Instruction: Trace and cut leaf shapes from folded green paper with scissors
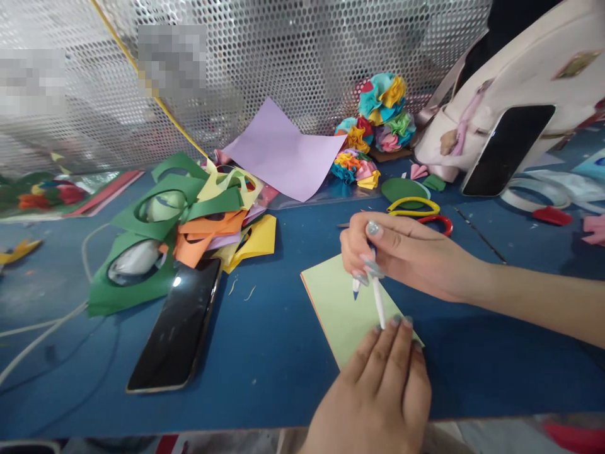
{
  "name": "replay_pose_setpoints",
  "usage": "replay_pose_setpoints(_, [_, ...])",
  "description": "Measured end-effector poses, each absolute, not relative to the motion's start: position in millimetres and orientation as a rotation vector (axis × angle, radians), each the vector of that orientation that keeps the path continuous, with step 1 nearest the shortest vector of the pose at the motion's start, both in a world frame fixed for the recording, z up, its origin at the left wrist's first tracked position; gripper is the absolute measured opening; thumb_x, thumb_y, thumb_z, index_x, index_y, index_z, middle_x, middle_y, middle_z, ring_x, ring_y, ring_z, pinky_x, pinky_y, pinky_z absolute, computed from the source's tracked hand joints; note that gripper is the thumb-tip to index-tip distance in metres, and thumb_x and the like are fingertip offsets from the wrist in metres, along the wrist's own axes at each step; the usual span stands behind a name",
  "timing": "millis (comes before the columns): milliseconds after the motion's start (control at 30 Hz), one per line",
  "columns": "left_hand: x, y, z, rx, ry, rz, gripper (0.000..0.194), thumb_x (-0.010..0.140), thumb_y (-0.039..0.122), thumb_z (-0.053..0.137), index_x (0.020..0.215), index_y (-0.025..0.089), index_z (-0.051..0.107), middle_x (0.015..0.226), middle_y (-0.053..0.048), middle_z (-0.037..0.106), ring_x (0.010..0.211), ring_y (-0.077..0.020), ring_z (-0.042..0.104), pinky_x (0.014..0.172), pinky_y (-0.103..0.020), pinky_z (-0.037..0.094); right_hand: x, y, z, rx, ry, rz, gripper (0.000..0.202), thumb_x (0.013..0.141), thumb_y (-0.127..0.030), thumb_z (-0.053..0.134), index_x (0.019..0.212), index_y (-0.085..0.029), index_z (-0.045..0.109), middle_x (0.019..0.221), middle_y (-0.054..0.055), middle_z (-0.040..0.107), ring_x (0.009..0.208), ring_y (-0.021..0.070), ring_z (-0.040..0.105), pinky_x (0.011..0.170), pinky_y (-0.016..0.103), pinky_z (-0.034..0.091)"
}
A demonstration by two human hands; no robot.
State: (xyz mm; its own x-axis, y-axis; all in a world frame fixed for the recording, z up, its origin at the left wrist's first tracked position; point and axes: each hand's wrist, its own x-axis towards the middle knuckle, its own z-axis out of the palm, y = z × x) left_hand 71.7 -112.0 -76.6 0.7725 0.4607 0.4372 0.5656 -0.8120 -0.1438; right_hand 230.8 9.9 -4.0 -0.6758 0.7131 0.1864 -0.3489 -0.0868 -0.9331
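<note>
My right hand (pixel 382 249) comes in from the right, its fingers closed round the top of a white drawing compass (pixel 379 306). One white leg slants down to the paper; the other, with a dark blue tip, shows left of it. Below lies a small stack of light green paper (pixel 338 302) with an orange edge showing underneath. My left hand (pixel 382 384) rests flat on the paper's near part, fingers stretched out, fingertips beside the foot of the white leg. Scissors (pixel 413 205) with yellow and red handles lie just behind my right hand, their blades partly hidden.
Green, orange and yellow paper scraps with cut holes (pixel 189 208) pile at left, touching a black phone (pixel 177 334). A purple sheet (pixel 288 151) and colourful paper flower balls (pixel 382 98) stand at the back. Another phone (pixel 510 148) leans on a pale backpack (pixel 534 69).
</note>
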Motion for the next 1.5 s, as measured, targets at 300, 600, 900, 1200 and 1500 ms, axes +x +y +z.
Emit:
replay_pose_setpoints(300, [72.6, -110.7, -76.7, -2.716, -0.814, -0.572, 0.036, 0.104, 0.021, 0.048, 0.134, 0.008, 0.064, 0.145, -0.011, 0.065, 0.139, -0.026, 0.057, 0.117, -0.037, 0.044, 230.7, 15.3, -17.4, -0.402, -1.662, 1.715, 0.034, 0.11, -0.035, 0.044, 0.085, -0.018, 0.059, 0.084, 0.002, 0.052, 0.079, 0.0152, 0.049, 0.072, 0.029, 0.038])
replay_pose_setpoints(600, [72.8, -111.0, -77.0, -2.726, -0.807, -0.567, 0.037, 0.104, 0.021, 0.049, 0.136, 0.007, 0.063, 0.147, -0.013, 0.063, 0.14, -0.0267, 0.056, 0.117, -0.037, 0.044, 229.7, 22.1, -25.9, -0.259, -1.633, 1.561, 0.034, 0.109, -0.038, 0.046, 0.088, -0.018, 0.063, 0.085, 0.002, 0.054, 0.081, 0.0172, 0.051, 0.079, 0.033, 0.038])
replay_pose_setpoints(900, [72.8, -111.8, -77.5, -2.72, -0.813, -0.581, 0.038, 0.105, 0.022, 0.045, 0.135, 0.008, 0.063, 0.145, -0.012, 0.064, 0.138, -0.0261, 0.058, 0.115, -0.036, 0.046, 228.7, 16.5, -24.8, -0.214, -1.635, 1.679, 0.033, 0.11, -0.035, 0.046, 0.089, -0.016, 0.062, 0.08, 0.001, 0.054, 0.07, 0.0137, 0.05, 0.067, 0.029, 0.041])
replay_pose_setpoints(1200, [73.6, -110.3, -77.6, -2.71, -0.825, -0.602, 0.036, 0.105, 0.02, 0.044, 0.133, 0.008, 0.065, 0.143, -0.012, 0.066, 0.137, -0.0254, 0.059, 0.114, -0.036, 0.047, 230.1, 12.6, -26.7, -0.267, -1.654, 1.754, 0.031, 0.11, -0.029, 0.045, 0.091, -0.013, 0.063, 0.082, 0.002, 0.054, 0.068, 0.0113, 0.05, 0.066, 0.026, 0.041])
replay_pose_setpoints(1500, [73.7, -111.4, -76.6, -2.713, -0.821, -0.602, 0.037, 0.104, 0.018, 0.045, 0.134, 0.007, 0.064, 0.144, -0.011, 0.065, 0.137, -0.0256, 0.059, 0.115, -0.037, 0.046, 230.0, 13.6, -27.2, -0.254, -1.658, 1.715, 0.031, 0.111, -0.029, 0.044, 0.092, -0.013, 0.063, 0.084, 0.003, 0.057, 0.07, 0.0116, 0.053, 0.07, 0.027, 0.043])
